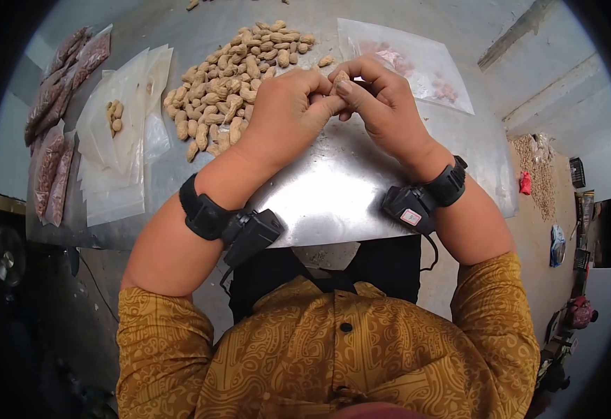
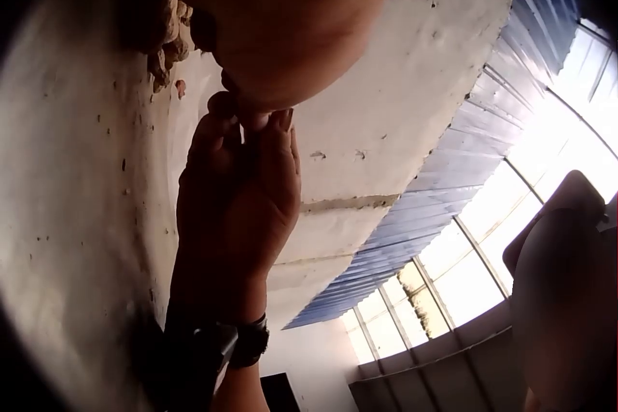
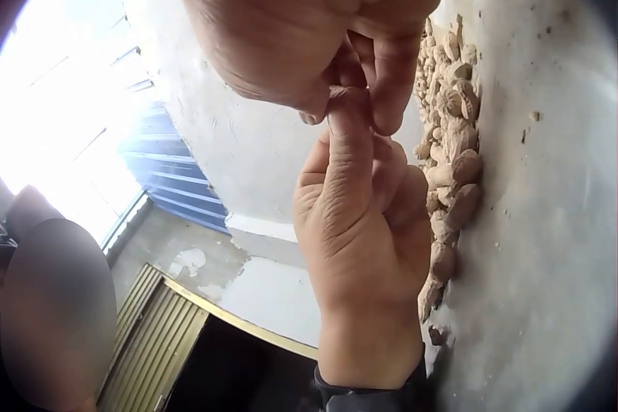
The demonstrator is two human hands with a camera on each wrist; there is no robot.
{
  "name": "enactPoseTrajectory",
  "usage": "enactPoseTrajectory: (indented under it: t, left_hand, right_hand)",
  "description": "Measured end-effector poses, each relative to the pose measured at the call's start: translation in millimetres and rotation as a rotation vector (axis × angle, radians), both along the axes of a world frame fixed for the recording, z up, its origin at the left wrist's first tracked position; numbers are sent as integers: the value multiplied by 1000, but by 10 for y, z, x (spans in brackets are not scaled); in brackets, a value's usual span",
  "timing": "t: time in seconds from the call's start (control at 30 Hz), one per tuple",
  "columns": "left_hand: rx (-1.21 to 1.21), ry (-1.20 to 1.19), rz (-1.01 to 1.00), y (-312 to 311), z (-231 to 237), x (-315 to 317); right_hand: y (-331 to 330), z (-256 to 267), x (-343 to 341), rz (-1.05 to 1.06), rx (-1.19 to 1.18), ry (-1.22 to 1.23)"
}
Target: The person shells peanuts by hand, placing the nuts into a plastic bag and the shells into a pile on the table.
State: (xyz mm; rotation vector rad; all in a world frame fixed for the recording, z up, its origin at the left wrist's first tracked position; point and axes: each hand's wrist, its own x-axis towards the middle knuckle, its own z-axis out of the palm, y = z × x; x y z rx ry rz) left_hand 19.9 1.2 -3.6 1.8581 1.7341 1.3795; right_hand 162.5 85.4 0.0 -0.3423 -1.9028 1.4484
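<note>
In the head view both hands meet over the metal table (image 1: 305, 188), beside a heap of unshelled peanuts (image 1: 214, 91). A peanut (image 1: 341, 78) is pinched between the thumb and fingers of the right hand (image 1: 388, 112). The left hand (image 1: 283, 112) has its thumb and curled fingers against the same peanut. In the left wrist view the right hand (image 2: 237, 204) is dark, its fingertips meeting the left hand (image 2: 290, 26). The right wrist view shows the left hand (image 3: 362, 238) below the right hand (image 3: 309, 26), fingertips touching; the peanut is hidden there.
Left of the heap lie clear plastic bags (image 1: 120, 167) with a few peanuts (image 1: 114, 117) on top, then filled bags of reddish kernels (image 1: 54, 167). Behind the right hand is a clear bag (image 1: 424, 70) with pinkish kernels. One loose peanut (image 1: 325, 61) lies near the fingers.
</note>
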Motion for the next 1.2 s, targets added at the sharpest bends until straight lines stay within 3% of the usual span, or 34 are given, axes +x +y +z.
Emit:
enactPoseTrajectory:
  t: [0.13, 0.23, 0.33, 0.43, 0.53, 0.73, 0.93, 1.03, 1.13, 1.2]
  left_hand:
    - [-29, 52, 52, -37, 26, 44]
    - [0, -64, 19, 9, -41, 53]
    - [-15, 25, 54, -1, -9, 71]
    - [34, -31, 47, 40, -50, 51]
    - [29, -77, 98, 16, 8, 69]
    - [-16, -282, 52, 45, -28, 49]
    - [-90, -668, -112, 70, -60, 30]
    - [-189, -1021, -189, 94, -36, 65]
    - [-238, -1199, -319, 96, -52, 22]
    - [-279, -1298, -282, 88, -2, 62]
  right_hand:
    - [0, -39, -13, -38, 9, -47]
    - [-3, -29, -10, -40, -22, -35]
    - [28, -98, -18, -56, -30, -25]
    - [-44, -77, -60, -92, -144, 40]
    - [-51, -71, -78, -17, -410, 143]
    - [-7, -92, -57, 80, -569, 221]
    - [-15, -88, -73, 100, -748, 335]
    - [6, -78, -91, 59, -748, 357]
    - [-3, -25, -91, -23, -548, 303]
    - [-13, 8, -81, -105, -246, 212]
